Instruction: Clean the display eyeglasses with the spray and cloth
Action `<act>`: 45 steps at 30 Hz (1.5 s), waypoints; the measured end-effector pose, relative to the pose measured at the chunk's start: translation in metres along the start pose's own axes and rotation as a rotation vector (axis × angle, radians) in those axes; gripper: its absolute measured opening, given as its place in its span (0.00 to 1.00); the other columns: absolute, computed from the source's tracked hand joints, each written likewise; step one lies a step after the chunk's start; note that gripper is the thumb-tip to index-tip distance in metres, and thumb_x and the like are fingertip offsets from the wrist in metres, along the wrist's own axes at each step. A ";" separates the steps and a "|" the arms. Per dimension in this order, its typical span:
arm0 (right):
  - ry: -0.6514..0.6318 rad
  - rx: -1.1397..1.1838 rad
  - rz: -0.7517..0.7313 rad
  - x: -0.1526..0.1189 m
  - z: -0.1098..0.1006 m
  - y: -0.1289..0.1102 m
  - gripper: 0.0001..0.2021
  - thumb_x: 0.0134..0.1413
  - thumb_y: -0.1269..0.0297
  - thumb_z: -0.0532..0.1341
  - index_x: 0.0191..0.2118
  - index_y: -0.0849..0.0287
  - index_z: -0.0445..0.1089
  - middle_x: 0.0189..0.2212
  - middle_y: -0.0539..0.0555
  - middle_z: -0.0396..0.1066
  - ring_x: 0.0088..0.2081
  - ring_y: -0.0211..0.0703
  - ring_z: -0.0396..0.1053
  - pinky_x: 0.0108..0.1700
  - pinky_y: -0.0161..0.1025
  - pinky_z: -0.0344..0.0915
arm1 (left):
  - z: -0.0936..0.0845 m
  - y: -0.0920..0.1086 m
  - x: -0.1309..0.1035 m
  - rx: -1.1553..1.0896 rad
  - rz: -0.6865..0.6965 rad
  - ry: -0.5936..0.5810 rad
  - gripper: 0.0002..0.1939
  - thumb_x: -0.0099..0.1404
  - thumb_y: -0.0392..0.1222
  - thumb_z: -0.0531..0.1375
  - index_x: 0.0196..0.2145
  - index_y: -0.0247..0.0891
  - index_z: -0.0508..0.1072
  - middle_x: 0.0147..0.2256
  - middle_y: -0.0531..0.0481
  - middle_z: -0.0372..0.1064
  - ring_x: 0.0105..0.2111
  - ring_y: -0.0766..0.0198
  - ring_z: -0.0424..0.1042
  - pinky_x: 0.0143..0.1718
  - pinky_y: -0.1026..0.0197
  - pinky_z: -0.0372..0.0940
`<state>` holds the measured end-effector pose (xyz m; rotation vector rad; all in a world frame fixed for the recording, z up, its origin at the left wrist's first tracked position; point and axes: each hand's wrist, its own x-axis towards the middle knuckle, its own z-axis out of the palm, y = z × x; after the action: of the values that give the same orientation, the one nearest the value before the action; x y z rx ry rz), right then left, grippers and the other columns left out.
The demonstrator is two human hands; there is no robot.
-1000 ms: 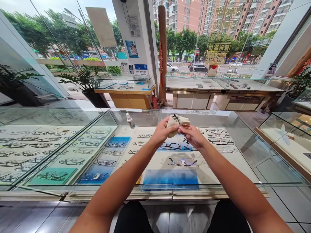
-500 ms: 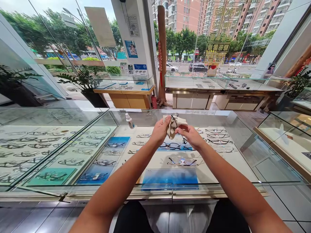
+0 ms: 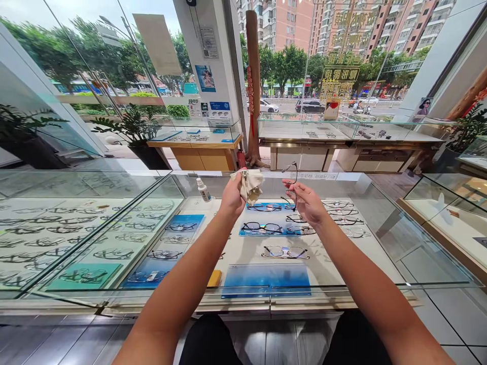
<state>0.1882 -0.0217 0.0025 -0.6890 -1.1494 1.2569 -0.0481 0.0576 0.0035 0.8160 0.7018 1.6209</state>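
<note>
My left hand (image 3: 233, 196) is closed around a crumpled cream cleaning cloth (image 3: 251, 186) above the glass counter. To its right, my right hand (image 3: 307, 203) pinches a pair of dark thin-framed eyeglasses (image 3: 296, 175), held on end with one lens above the fingers and the other beside them. A gap separates the cloth from the glasses. Under the glass lie several eyeglasses, among them a black pair (image 3: 262, 228) on a blue card and a thin-rimmed pair (image 3: 285, 252) nearer me. A small white spray bottle (image 3: 203, 189) stands on the counter, left of my left hand.
The glass display case (image 3: 344, 288) spans the space before me, its edge close to my knees. Another glass case (image 3: 437, 213) stands at right. Further cabinets (image 3: 300, 157) line the window, beside a tree trunk post (image 3: 252, 91) and a potted plant (image 3: 131, 126).
The cloth and the glasses were together between both hands. Now my left hand has drawn the cloth away to the left, and my right hand holds the glasses on end at the right.
</note>
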 end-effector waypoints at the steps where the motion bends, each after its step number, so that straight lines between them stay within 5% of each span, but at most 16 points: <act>1: 0.000 -0.001 0.002 0.000 -0.001 0.000 0.25 0.44 0.37 0.81 0.32 0.51 0.77 0.65 0.58 0.77 0.70 0.59 0.66 0.70 0.53 0.64 | -0.004 0.002 0.003 0.037 0.034 0.017 0.13 0.73 0.47 0.68 0.51 0.40 0.80 0.45 0.47 0.83 0.44 0.61 0.81 0.46 0.61 0.74; 5: 0.000 0.001 0.002 0.000 -0.003 0.001 0.25 0.47 0.36 0.79 0.33 0.51 0.76 0.63 0.59 0.79 0.69 0.58 0.69 0.69 0.52 0.66 | -0.022 0.005 0.018 0.308 0.174 0.105 0.16 0.73 0.52 0.63 0.49 0.40 0.80 0.44 0.45 0.80 0.44 0.55 0.78 0.45 0.56 0.72; 8: 0.002 0.022 0.003 0.001 -0.004 0.004 0.25 0.46 0.35 0.79 0.34 0.50 0.76 0.55 0.58 0.83 0.64 0.56 0.73 0.68 0.52 0.67 | -0.038 0.003 0.026 0.661 0.237 0.195 0.16 0.76 0.53 0.58 0.48 0.41 0.79 0.48 0.41 0.79 0.51 0.48 0.77 0.56 0.50 0.70; 16: -0.018 0.024 -0.007 0.002 -0.004 0.003 0.25 0.45 0.36 0.80 0.33 0.50 0.77 0.43 0.55 0.83 0.55 0.52 0.77 0.68 0.51 0.67 | -0.049 -0.009 0.015 1.278 0.350 0.092 0.38 0.78 0.64 0.54 0.71 0.32 0.68 0.65 0.20 0.72 0.69 0.24 0.65 0.72 0.23 0.48; 23: -0.079 -0.110 -0.050 0.001 -0.006 -0.006 0.26 0.50 0.33 0.77 0.31 0.52 0.77 0.35 0.53 0.80 0.47 0.50 0.76 0.64 0.52 0.66 | -0.015 0.002 -0.018 1.268 0.793 -0.162 0.42 0.74 0.68 0.61 0.74 0.40 0.67 0.77 0.29 0.61 0.79 0.30 0.52 0.78 0.33 0.39; 30: -0.347 -0.313 -0.015 0.000 -0.016 -0.019 0.25 0.58 0.36 0.74 0.31 0.56 0.79 0.32 0.54 0.79 0.41 0.49 0.75 0.57 0.51 0.67 | 0.003 0.003 -0.045 1.274 1.063 -0.457 0.46 0.66 0.67 0.73 0.73 0.40 0.70 0.71 0.30 0.71 0.75 0.31 0.63 0.73 0.40 0.51; 38: -0.416 -0.376 0.017 -0.004 -0.014 -0.028 0.26 0.57 0.35 0.74 0.32 0.57 0.79 0.32 0.53 0.80 0.40 0.47 0.76 0.56 0.50 0.70 | 0.005 0.005 -0.045 1.297 1.303 -0.478 0.31 0.73 0.64 0.70 0.65 0.44 0.77 0.59 0.37 0.83 0.64 0.42 0.79 0.63 0.44 0.60; 45: -0.463 -0.456 -0.067 -0.004 -0.002 -0.069 0.24 0.59 0.37 0.72 0.32 0.56 0.79 0.32 0.52 0.81 0.39 0.46 0.77 0.56 0.50 0.73 | 0.029 0.042 -0.044 1.254 1.301 -0.524 0.33 0.66 0.68 0.74 0.60 0.47 0.81 0.54 0.41 0.86 0.52 0.48 0.85 0.57 0.45 0.68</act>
<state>0.2156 -0.0412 0.0630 -0.6995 -1.8624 1.1345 -0.0430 0.0066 0.0480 2.9347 0.8012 1.7064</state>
